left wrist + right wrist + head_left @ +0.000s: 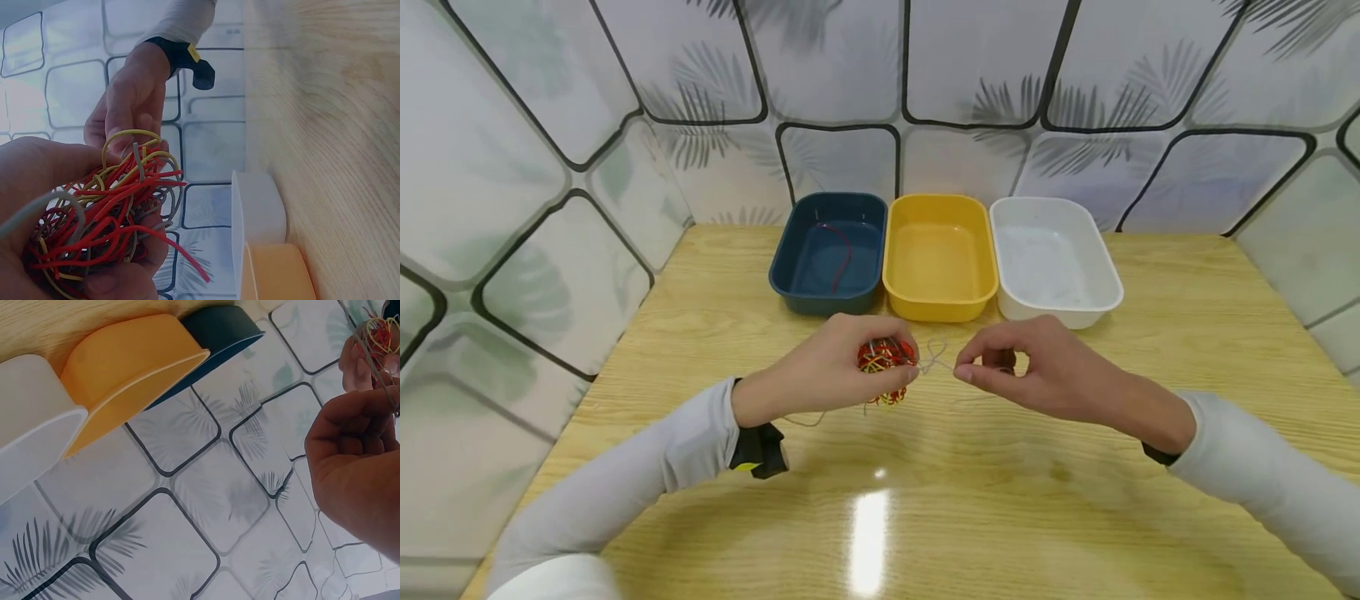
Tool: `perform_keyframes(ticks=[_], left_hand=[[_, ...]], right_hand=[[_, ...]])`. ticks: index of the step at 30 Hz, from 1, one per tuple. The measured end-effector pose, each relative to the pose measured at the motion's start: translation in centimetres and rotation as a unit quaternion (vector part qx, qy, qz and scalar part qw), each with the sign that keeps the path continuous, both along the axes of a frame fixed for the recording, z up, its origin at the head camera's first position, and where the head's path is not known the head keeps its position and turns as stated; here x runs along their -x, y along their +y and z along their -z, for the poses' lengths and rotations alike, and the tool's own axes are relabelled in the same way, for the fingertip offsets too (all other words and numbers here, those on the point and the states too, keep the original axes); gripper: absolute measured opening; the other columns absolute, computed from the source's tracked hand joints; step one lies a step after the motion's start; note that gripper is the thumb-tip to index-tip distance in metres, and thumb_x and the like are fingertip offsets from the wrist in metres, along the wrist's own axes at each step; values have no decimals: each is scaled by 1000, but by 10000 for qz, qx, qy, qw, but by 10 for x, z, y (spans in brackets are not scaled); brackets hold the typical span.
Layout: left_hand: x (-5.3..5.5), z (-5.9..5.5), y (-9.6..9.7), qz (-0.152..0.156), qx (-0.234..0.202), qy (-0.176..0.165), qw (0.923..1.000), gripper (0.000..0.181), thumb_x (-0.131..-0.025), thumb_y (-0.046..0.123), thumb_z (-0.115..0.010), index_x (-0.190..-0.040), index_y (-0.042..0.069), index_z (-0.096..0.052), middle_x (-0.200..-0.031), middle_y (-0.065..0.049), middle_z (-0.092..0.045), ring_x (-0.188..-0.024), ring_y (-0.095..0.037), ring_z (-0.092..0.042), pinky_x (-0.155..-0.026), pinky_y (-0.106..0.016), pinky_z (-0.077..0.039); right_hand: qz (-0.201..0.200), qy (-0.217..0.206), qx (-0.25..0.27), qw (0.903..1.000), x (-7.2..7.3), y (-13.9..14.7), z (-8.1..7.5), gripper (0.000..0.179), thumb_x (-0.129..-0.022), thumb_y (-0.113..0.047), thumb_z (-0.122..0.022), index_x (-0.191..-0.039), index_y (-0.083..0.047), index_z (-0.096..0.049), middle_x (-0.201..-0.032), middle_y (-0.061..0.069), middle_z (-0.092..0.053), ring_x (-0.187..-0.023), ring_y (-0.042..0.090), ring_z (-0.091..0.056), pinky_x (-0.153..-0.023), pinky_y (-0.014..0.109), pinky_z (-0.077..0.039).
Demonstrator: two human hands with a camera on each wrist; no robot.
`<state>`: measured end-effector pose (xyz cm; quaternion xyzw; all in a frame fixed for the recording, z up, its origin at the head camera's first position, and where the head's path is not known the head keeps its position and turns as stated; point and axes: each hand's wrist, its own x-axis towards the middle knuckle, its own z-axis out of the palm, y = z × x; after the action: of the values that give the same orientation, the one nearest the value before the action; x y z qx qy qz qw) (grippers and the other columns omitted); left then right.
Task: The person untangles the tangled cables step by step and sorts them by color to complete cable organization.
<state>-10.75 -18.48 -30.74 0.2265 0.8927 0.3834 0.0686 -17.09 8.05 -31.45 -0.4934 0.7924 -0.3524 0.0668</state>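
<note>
A tangled bundle of red, yellow and grey wires [886, 365] sits in my left hand [842, 362], whose fingers and thumb curl round it. In the left wrist view the bundle [119, 212] fills the palm, with loose wire ends sticking out. Thin grey wire [934, 360] runs in loops from the bundle across to my right hand [1037, 367], which pinches it between thumb and forefinger. A grey strand also hangs below the left wrist. In the right wrist view, the right hand [353, 444] partly covers the bundle.
Three bins stand side by side at the table's back: a dark blue bin [782, 275] with one red wire [848, 254] inside, a yellow bin [940, 310] and a white bin [1063, 317]. A patterned wall rises behind them. The wooden table [970, 500] reflects light near its front.
</note>
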Motion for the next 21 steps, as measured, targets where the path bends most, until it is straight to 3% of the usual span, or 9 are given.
perform_keyframes(ticks=[6, 11, 15, 18, 21], left_hand=[[-1, 3, -3, -40, 106, -146, 9998, 10, -94, 28, -70, -104, 24, -69, -89, 13, -72, -79, -7, -62, -70, -26, -52], [-2, 5, -12, -110, 171, -79, 9998, 12, -96, 28, -69, -107, 25, -70, -93, 12, -72, -82, -6, -63, -72, -26, -53], [-5, 1, -23, -340, 6, 0, 9994, 13, -97, 26, -69, -110, 26, -71, -101, 11, -72, -89, -7, -65, -78, -28, -56], [-9, -2, -30, -468, -104, 44, 9988, 12, -97, 26, -69, -109, 26, -70, -103, 10, -72, -93, -7, -66, -81, -29, -57], [-13, -4, -34, -540, -94, -90, 9985, 12, -97, 28, -69, -109, 27, -70, -102, 10, -72, -93, -8, -67, -81, -30, -57]], right_hand=[[-52, -146, -421, 9990, 1, 3, -2, 7, -96, -17, -71, -96, -24, -71, -67, -17, -50, -62, -1, -47, -59, 21, -44], [-40, -372, -862, 9956, 9, 8, -7, 8, -99, -21, -66, -92, -23, -64, -71, -15, -53, -67, 1, -52, -64, 21, -46], [-275, -1403, -643, 9876, 26, 12, -11, 9, -104, -19, -58, -98, -14, -62, -75, -3, -55, -65, 13, -58, -62, 26, -50], [-211, -1780, -477, 9826, 39, 8, -15, 11, -106, -17, -55, -101, -9, -61, -74, 3, -51, -57, 18, -53, -56, 28, -49], [261, -1181, -556, 9911, 55, 1, -17, 13, -105, -20, -57, -100, -10, -63, -72, 2, -47, -55, 14, -45, -56, 26, -43]])
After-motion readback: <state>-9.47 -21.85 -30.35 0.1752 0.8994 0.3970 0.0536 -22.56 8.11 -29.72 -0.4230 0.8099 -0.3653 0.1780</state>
